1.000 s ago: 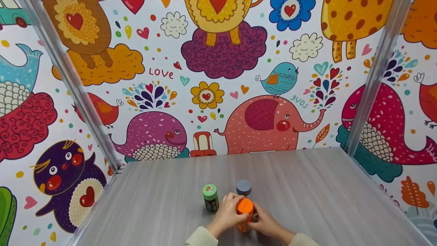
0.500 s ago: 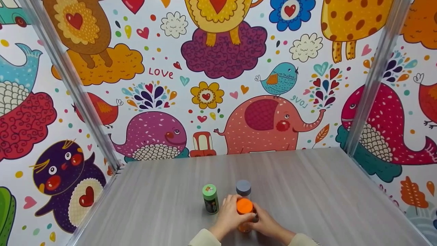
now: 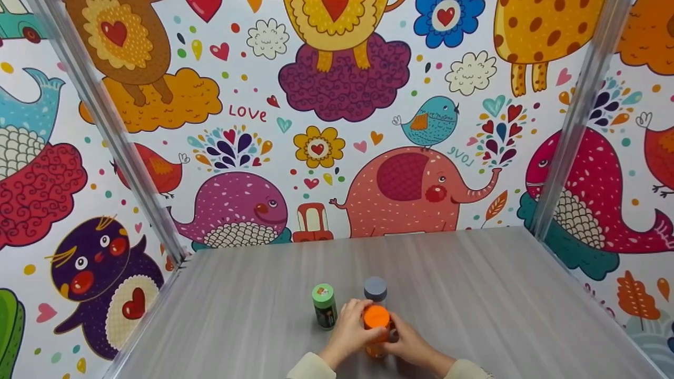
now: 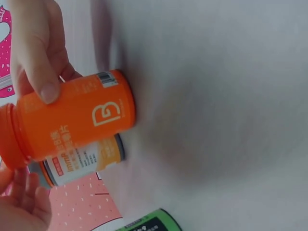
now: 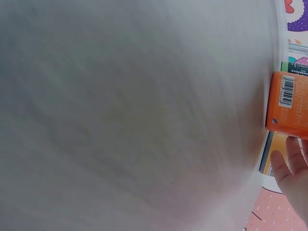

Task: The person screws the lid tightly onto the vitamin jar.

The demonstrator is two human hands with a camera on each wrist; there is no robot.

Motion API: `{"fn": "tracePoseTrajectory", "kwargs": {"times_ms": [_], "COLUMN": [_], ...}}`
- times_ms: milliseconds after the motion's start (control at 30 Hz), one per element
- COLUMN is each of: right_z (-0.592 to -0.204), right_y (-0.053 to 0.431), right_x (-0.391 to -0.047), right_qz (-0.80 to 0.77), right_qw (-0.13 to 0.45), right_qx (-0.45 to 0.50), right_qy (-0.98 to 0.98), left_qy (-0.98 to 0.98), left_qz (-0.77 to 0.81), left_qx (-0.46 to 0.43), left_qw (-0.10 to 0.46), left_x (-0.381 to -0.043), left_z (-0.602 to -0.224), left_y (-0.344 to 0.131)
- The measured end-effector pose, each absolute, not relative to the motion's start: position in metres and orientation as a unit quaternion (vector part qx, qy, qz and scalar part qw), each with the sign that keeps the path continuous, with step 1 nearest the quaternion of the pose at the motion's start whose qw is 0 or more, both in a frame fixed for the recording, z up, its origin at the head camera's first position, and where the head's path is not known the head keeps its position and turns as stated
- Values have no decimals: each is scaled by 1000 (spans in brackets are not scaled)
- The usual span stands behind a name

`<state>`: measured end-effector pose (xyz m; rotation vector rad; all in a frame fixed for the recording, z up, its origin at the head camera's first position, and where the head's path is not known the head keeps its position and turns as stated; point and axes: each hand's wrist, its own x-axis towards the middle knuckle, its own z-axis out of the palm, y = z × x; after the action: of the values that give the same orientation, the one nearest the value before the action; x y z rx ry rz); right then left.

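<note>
An orange plastic bottle [image 3: 377, 317] with an orange screw cap stands at the near middle of the table. My left hand [image 3: 348, 330] grips it high up at the cap, thumb across the near side. Lower down, my right hand [image 3: 413, 343] holds the body from the right. In the left wrist view, the right hand [image 4: 37, 55] has its thumb along the orange bottle [image 4: 72, 113], and the left hand's [image 4: 21, 209] curled fingers are by the cap. Only part of the right hand [image 5: 294, 187] and the orange bottle [image 5: 291, 103] shows in the right wrist view.
Just behind stands a grey-capped bottle [image 3: 375, 288], partly hidden by the left hand; its white and yellow label [image 4: 79, 161] shows in the left wrist view. A green-capped dark bottle [image 3: 324, 306] stands to the left. A printed cartoon wall [image 3: 316, 184] borders the grey table [image 3: 253, 316].
The left hand has shifted slightly right and back again at the cap. The right hand keeps its hold, and the two other bottles stay put.
</note>
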<state>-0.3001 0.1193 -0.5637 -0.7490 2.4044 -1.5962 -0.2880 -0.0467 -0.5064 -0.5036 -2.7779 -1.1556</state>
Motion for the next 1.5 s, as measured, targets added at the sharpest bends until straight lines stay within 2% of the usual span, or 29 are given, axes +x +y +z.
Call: {"fn": "tracePoseTrajectory", "kwargs": {"times_ms": [333,500,700,1000,1233,1500], "right_z": [-564,-564,-565,-543,-561,-567], "right_y": [119,119,118,116,119,119], "right_x": [-300,-300,-299,-286,-297,-300], "right_qz": [-515,-516,-521,-517,-496,-511], "right_qw": [59,56,32,41,5,25], "right_qx": [-274,-274,-310,-290,-310,-308], "right_qy": [810,809,795,804,811,802], "left_qy": [-905,-920,-924,-916,-910,-917], "left_qz": [-361,-341,-344,-341,-335,-314], "left_qx": [-224,-193,-159,-201,-241,-242], "left_qw": [8,13,52,65,44,40], "left_x": [-290,-288,-287,-288,-289,-289], "left_z": [-499,-499,-501,-502,-499,-497], "left_y": [-52,-48,-42,-45,-47,-46]}}
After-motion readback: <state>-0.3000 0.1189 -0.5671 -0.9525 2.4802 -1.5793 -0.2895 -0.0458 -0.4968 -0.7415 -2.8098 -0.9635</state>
